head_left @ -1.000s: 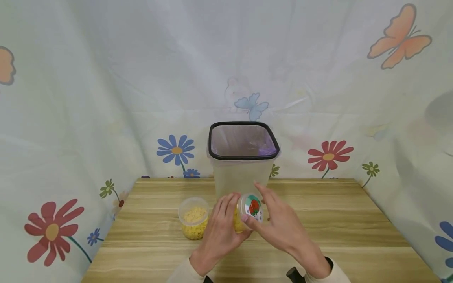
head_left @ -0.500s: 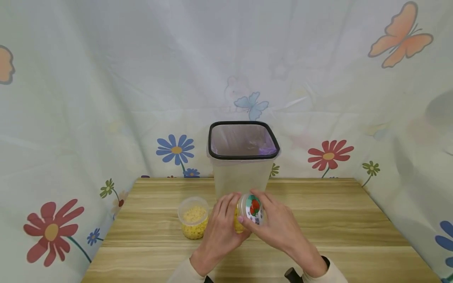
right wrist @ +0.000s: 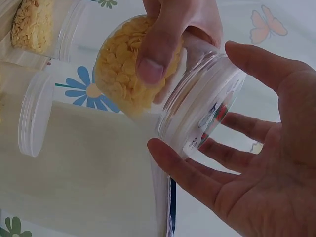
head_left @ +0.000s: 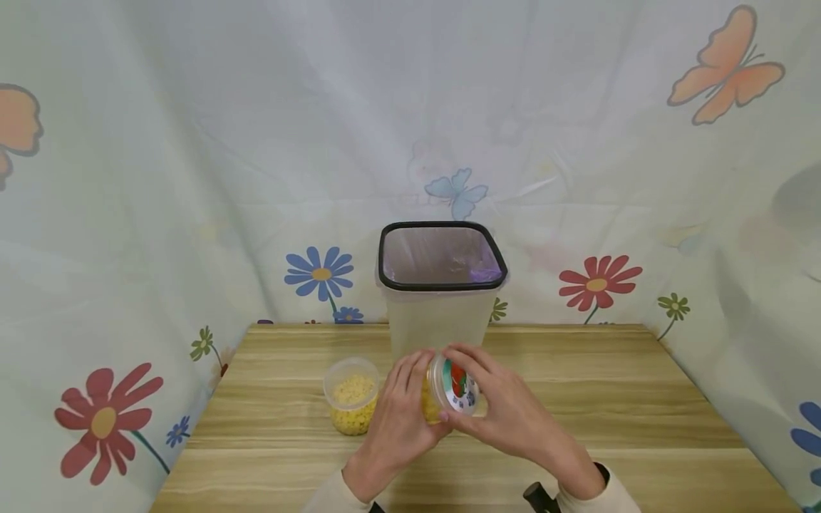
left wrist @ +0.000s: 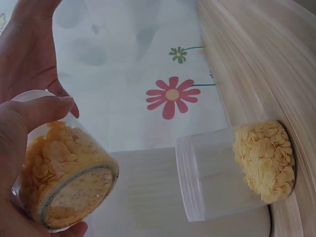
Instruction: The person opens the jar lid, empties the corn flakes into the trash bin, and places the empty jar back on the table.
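My left hand (head_left: 404, 417) grips a clear plastic jar (right wrist: 131, 64) of yellow flakes, tilted so its lid faces right. In the left wrist view the jar's base (left wrist: 79, 195) shows, with the thumb across its side. My right hand (head_left: 513, 410) spans the lid (right wrist: 210, 108), thumb and fingertips at opposite edges of its rim. The lid bears a red, green and white printed label and sits on the jar. To the left of the left hand stands an open clear jar (head_left: 351, 399), partly filled with yellow flakes.
A bin (head_left: 439, 320) with a black rim and thin liner stands behind the hands on the wooden table (head_left: 596, 399). In the right wrist view another clear container (right wrist: 37, 111) shows at the left edge. A flower-printed curtain (head_left: 308, 142) hangs behind.
The right hand has closed in on the lid, its fingers coming down to the rim. The lid's printed picture has turned somewhat. The left hand stays nearly still.
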`<state>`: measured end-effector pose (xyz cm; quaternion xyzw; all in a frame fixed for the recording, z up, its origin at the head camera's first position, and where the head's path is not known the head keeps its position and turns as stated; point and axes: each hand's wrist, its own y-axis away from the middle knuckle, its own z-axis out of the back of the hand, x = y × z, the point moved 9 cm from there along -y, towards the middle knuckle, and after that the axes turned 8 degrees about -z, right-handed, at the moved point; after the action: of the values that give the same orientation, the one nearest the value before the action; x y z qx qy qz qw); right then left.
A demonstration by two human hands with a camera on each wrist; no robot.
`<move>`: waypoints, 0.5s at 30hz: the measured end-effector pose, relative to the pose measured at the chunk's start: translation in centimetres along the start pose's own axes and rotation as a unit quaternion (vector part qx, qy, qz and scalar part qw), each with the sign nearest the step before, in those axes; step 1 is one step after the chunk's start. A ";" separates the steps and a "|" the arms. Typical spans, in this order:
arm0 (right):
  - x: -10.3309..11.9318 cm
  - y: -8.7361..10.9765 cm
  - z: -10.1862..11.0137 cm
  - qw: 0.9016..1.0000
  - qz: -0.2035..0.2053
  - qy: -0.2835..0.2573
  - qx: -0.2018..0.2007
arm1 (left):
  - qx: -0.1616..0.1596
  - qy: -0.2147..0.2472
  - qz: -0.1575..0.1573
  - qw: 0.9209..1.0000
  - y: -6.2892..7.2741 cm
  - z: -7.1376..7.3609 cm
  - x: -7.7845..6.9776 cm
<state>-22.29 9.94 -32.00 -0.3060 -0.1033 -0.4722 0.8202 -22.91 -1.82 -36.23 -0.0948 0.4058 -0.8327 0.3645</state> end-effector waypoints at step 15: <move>0.6 0.5 0.4 0.998 0.066 -0.001 0.018 | 0.004 0.015 -0.003 1.000 0.2 0.0 -0.2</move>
<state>-21.53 9.91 -31.59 -0.2975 -0.0921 -0.4146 0.8551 -22.66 -1.78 -36.30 -0.0824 0.4078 -0.8368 0.3560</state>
